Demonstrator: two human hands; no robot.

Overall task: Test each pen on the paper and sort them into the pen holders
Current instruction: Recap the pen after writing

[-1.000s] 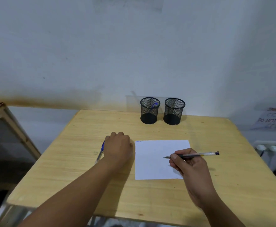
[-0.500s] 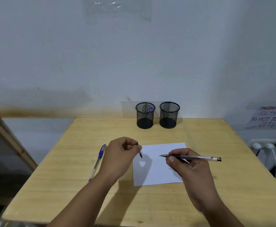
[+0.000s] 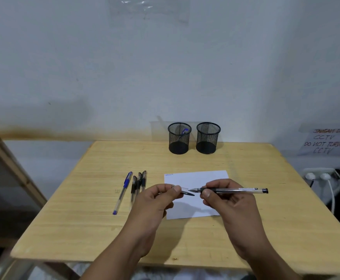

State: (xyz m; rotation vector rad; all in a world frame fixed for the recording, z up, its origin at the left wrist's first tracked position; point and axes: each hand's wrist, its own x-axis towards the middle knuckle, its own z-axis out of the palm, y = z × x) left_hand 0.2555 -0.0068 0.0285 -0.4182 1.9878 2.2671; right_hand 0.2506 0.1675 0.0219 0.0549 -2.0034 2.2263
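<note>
My right hand (image 3: 227, 201) grips a clear black-ink pen (image 3: 239, 190), held level above the white paper (image 3: 197, 178) with its tip pointing left. My left hand (image 3: 155, 199) pinches the pen's cap (image 3: 186, 191), its open end a short way from the tip. Left of the paper lie a blue pen (image 3: 123, 190) and three black pens (image 3: 137, 183) side by side. Two black mesh pen holders stand at the table's back: the left holder (image 3: 179, 138) has a blue pen inside, the right holder (image 3: 207, 137) looks empty.
The wooden table (image 3: 276, 199) ends close to my body. A wooden-framed panel (image 3: 1, 158) leans at the left. A power strip (image 3: 318, 174) with white plugs and a taped wall note (image 3: 328, 141) are at the right.
My left hand lifted off the pens at the left, uncovering them, and came over to the right with the cap until it nearly meets the pen tip. The pen stayed level in my right hand.
</note>
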